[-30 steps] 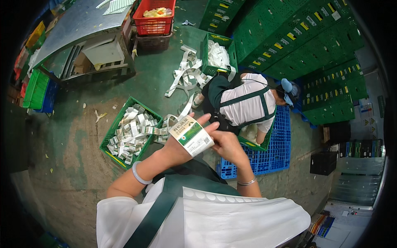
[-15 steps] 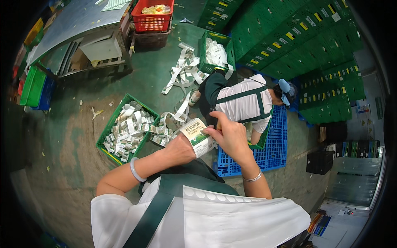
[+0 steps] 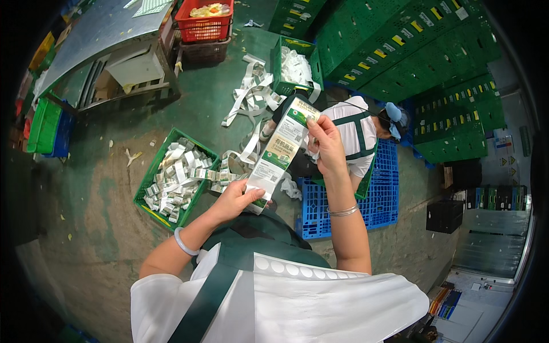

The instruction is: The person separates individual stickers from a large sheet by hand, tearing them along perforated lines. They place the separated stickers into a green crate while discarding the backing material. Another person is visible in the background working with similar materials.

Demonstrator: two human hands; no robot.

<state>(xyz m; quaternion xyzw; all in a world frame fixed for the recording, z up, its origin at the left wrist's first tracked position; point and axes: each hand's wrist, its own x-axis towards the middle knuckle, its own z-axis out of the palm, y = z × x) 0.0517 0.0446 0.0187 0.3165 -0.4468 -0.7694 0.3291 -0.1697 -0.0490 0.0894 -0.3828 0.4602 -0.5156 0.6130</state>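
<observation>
A strip of printed labels, white, cream and green, is stretched slantwise between my hands. My left hand pinches its lower end with the thumb on top. Farther up and to the right, my right hand grips the upper part between thumb and fingers. Left of the strip, a green crate holds a heap of folded label strips. More label strip trails over the crate's right side onto the floor.
White ribbon lies tangled ahead, by a green crate of white strips. A crouching co-worker is beside a blue pallet. Stacked green crates stand at right; a metal table is far left.
My hands have moved apart, drawing a longer piece of the label strip out between them. My right hand has gone up and away; the left has shifted slightly left.
</observation>
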